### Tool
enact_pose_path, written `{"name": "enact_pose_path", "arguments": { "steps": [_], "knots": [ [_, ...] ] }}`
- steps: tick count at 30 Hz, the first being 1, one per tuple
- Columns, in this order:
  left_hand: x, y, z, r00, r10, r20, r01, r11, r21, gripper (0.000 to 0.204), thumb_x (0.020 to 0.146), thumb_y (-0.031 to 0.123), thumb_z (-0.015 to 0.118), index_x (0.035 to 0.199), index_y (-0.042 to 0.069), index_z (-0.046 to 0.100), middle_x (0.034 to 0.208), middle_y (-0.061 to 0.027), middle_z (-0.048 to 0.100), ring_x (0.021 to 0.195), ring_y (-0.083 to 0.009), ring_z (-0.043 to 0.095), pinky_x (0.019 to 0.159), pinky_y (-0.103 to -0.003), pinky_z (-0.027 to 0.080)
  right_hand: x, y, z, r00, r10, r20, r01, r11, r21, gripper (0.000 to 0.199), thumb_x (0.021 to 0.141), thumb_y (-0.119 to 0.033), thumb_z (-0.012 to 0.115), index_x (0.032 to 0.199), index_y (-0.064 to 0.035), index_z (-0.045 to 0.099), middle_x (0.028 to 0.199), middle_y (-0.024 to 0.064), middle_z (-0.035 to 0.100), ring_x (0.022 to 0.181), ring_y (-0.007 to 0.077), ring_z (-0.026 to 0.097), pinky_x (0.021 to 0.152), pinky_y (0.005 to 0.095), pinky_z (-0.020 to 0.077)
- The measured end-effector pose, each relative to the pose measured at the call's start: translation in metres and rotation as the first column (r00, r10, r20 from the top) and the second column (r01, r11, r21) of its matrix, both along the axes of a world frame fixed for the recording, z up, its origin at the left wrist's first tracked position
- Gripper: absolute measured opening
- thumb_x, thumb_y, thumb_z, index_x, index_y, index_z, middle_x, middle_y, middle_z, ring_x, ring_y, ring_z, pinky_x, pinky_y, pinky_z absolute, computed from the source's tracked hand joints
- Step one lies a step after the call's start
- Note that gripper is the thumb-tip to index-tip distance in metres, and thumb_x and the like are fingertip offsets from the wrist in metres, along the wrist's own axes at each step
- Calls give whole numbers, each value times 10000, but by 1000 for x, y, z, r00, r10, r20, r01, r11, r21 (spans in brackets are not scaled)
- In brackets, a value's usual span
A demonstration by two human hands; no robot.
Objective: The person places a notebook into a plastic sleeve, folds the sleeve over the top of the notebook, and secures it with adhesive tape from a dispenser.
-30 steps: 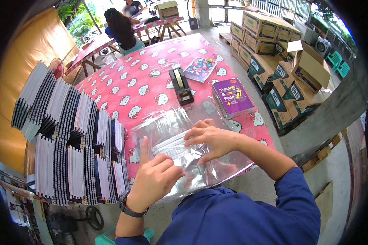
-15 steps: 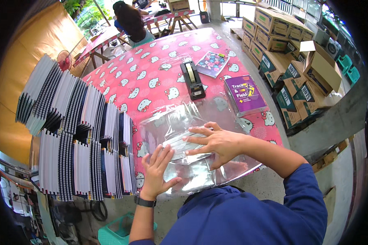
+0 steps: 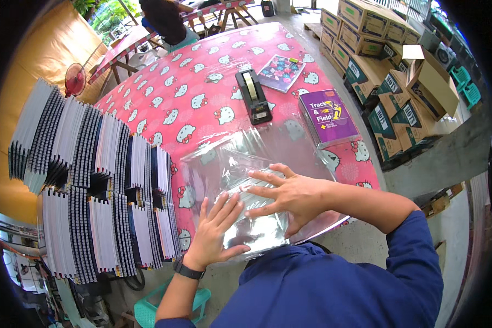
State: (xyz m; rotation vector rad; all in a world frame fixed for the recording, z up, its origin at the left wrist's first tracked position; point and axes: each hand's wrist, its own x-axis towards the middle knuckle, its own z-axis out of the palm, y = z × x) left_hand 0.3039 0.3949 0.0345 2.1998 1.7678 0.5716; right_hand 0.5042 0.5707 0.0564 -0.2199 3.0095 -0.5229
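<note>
A shiny clear plastic sheet (image 3: 259,227) lies on the table in front of me, over a wider layer of clear plastic. My left hand (image 3: 216,232) rests on its left part, palm down, thumb held apart from the fingers. Fingers spread, my right hand (image 3: 290,198) presses on the sheet's right side. Neither hand grips anything. Beyond the plastic stands a black tape dispenser (image 3: 254,98) with a roll of tape. A purple spiral-bound notebook (image 3: 329,117) lies to the right, and a floral-covered notebook (image 3: 281,72) lies behind the dispenser.
Tall stacks of spiral-bound notebooks (image 3: 101,229) fill the left side. The table has a pink patterned cover (image 3: 169,117). Cardboard boxes (image 3: 391,104) are piled at the right. Someone (image 3: 167,22) sits near a far table. A green stool (image 3: 147,311) stands below, and a red fan (image 3: 75,79) at left.
The plastic under my hands showed white, bunched streaks and now looks smoother. Both hands stay on it with little movement. My view has shifted slightly.
</note>
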Motion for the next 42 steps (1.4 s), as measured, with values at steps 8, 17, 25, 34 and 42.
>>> {"name": "enact_pose_path", "arguments": {
  "steps": [8, 17, 25, 34, 42],
  "knots": [
    [8, 10, 9, 991, -26, -128, 19, 999, -49, 864, 620, 490, 728, 1346, 134, 424, 1410, -97, 379, 1339, -297, 285, 1070, -545, 177, -32, 73, -29, 993, -29, 113, 115, 403, -908, 797, 762, -556, 621, 1311, -12, 429, 1210, 188, 560, 1144, 289, 530, 972, 370, 403],
    [19, 12, 0, 997, 53, -57, -52, 998, 30, 723, 645, 321, 745, 1302, 198, 470, 1389, -34, 390, 1314, -281, 307, 985, -517, 340, -111, 234, -165, 188, -979, -76, 654, 182, -734, 451, 844, -449, 567, 988, -32, 663, 920, 111, 676, 870, 278, 630, 810, 380, 478],
    [13, 9, -5, 997, 56, -45, -54, 998, 26, 691, 672, 307, 730, 1308, 218, 473, 1410, -27, 380, 1314, -278, 313, 995, -507, 327, -141, 197, -162, 19, -928, -372, 766, 253, -592, 229, 746, -316, 674, 783, -91, 700, 1014, 114, 620, 1044, 313, 499, 836, 447, 415],
    [18, 17, 1, 998, 31, -49, -27, 996, 85, 660, 655, 325, 752, 1264, 199, 530, 1372, -52, 419, 1289, -293, 348, 1000, -448, 330, -77, 185, -170, 361, -919, -160, 834, 395, -386, 161, 795, -179, 640, 737, -29, 638, 649, 65, 627, 593, 147, 585, 562, 302, 450],
    [16, 15, 0, 995, 27, -97, -21, 998, 57, 713, 606, 287, 768, 1275, 252, 525, 1404, -120, 366, 1317, -340, 299, 1025, -464, 314, -70, 57, 36, 984, -48, 171, 145, 775, -615, 258, 835, -263, 618, 759, -18, 644, 645, 52, 601, 565, 138, 564, 521, 289, 439]
  ]
}}
